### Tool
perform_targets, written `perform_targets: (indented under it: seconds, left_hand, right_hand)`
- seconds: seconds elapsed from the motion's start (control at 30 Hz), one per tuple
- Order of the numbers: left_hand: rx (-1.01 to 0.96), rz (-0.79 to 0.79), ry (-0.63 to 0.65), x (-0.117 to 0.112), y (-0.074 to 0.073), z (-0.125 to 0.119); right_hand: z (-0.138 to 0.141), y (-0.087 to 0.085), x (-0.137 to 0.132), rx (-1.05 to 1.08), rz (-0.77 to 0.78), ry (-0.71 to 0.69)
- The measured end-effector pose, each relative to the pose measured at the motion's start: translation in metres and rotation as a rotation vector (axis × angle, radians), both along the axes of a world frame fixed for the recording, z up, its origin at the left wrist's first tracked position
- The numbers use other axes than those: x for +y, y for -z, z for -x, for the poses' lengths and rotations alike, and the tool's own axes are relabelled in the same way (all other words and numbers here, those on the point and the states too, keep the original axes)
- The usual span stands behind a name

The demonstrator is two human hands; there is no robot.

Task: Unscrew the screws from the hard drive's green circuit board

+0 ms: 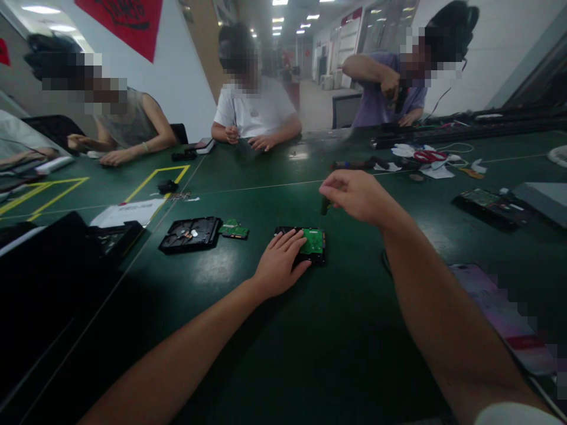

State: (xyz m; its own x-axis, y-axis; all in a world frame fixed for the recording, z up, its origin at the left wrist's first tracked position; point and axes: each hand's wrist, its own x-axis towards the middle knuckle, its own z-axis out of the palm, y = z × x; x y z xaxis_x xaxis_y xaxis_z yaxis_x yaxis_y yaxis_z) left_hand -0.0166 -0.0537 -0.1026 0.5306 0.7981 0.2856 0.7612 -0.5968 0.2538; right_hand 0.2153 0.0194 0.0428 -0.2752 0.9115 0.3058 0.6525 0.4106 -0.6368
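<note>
A black hard drive (315, 255) with a green circuit board (313, 240) on top lies on the dark green table (310, 354) in front of me. My left hand (280, 264) rests flat on the drive's left part, fingers stretched out. My right hand (354, 195) hovers above the drive, fingers pinched round the dark handle of a screwdriver (325, 205) whose thin shaft points down at the board.
A second opened black drive (190, 233) and a loose green board (234, 229) lie to the left. Another drive (489, 206) sits at the right, red scissors (429, 156) and scraps behind it. Three other people sit across the table. A dark box (48, 277) fills the left.
</note>
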Motion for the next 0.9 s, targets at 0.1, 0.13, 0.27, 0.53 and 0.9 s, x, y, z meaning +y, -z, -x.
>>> perform_targets:
  seconds: [0.1, 0.13, 0.27, 0.53, 0.9]
  left_hand:
    - [-0.003, 0.004, -0.001, 0.0001, 0.0001, 0.0000]
    - [-0.003, 0.004, -0.001, 0.0002, 0.0003, 0.0000]
    - [0.005, 0.000, -0.003, 0.0006, 0.0011, 0.0003]
    - [0.002, -0.008, 0.003, 0.0005, 0.0013, 0.0003]
    - [-0.006, -0.006, 0.003, 0.0004, 0.0005, -0.0001]
  right_hand:
    - [0.0008, -0.0029, -0.0028, 0.007, 0.038, 0.039]
    - [0.0009, -0.0033, -0.0032, 0.005, 0.048, 0.043]
    - [-0.0004, -0.0027, -0.0021, -0.007, 0.015, 0.030]
    - [0.0015, -0.0036, -0.0048, -0.027, 0.029, 0.037]
    - [-0.0009, -0.0022, -0.0022, -0.057, -0.033, 0.026]
